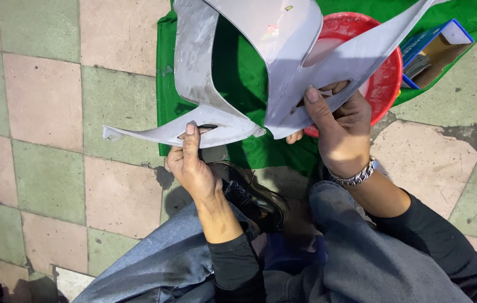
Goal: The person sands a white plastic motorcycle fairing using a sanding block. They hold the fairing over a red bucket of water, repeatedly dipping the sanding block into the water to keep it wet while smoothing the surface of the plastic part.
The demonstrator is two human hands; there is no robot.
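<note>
Together, the left hand (190, 163) and right hand (336, 126) grip a grey plastic panel (283, 39), thumbs pressed on its lower edges, above a green cloth (238, 73) and red basin (387, 78).

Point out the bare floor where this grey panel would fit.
Bare tiles lie left of the green cloth, and right of it below the blue box. The cloth is crowded by the red basin; both hands grip the grey panel.

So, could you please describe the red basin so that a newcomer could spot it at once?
Start at the green cloth spread over the checked floor tiles. On its right part sits the red basin, partly hidden behind the grey panel. It is the only round red thing.
</note>
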